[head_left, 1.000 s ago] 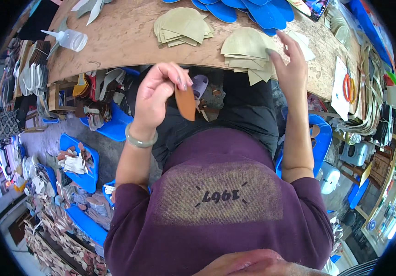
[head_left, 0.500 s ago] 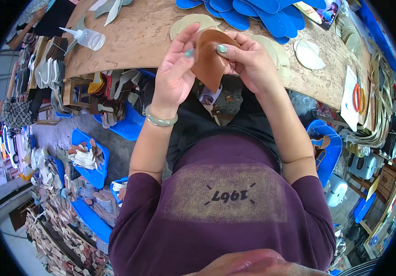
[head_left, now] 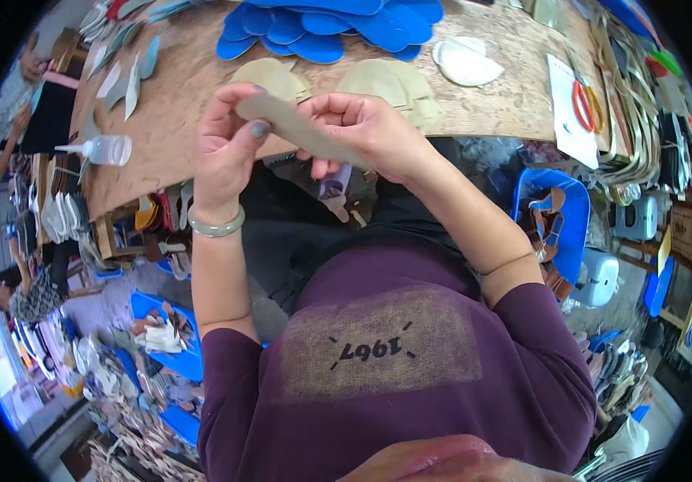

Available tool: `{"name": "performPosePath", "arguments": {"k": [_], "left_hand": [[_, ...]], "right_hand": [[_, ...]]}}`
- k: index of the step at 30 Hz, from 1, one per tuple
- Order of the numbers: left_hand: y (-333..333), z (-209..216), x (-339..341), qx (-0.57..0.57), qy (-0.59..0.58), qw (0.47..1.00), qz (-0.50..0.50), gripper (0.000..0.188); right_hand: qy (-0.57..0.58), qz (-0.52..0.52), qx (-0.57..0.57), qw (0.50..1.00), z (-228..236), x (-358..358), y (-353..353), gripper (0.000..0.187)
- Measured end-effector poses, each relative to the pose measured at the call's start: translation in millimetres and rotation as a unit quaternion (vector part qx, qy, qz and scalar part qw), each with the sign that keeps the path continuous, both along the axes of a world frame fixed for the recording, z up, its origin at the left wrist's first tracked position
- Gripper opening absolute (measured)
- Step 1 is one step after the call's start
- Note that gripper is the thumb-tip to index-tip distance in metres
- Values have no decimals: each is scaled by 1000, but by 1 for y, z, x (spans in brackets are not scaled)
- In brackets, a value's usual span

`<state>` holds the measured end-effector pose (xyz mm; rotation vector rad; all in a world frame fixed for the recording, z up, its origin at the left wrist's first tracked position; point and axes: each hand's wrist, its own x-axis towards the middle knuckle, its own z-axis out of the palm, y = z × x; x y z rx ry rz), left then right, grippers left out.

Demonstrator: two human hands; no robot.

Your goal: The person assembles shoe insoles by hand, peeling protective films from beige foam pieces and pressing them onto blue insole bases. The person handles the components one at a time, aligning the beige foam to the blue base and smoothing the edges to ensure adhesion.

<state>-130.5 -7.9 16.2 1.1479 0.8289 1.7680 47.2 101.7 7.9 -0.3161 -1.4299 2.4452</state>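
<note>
Nearest is the purple shirt (head_left: 490, 426), and past it both hands are raised over the dark trousers (head_left: 281, 205), close to the front edge of the counter. Between the hands is a thin greyish-beige piece (head_left: 302, 132), slanting, seen almost from its edge and a little blurred. The left hand (head_left: 229, 149) pinches its upper end between thumb and fingers; the fingers of the right hand (head_left: 374, 132) are curled at its lower part, but I cannot tell if they are closed on it. To handle such a thin piece well, I think one should press only lightly, support both ends equally and avoid making a crease. Farther, on the counter (head_left: 169, 100), are a squeeze bottle (head_left: 110, 150), two beige stacks (head_left: 386, 83), then white pieces (head_left: 468, 63) and finally the blue sole-shaped pieces (head_left: 318, 44)
</note>
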Motion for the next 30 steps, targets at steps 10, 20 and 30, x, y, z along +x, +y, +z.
{"name": "performPosePath", "arguments": {"k": [10,20,30], "left_hand": [[17,-24,-52,-115,724,483,479,30],[43,-8,110,-27,333,922,194,40],[25,4,122,-57,322,913,245,41]], "right_hand": [[-196,-271,768,546,-42,109,130,22],[-96,-514,511,682,-3,88,92,10],[21,-215,93,972,14,45,12,9]]}}
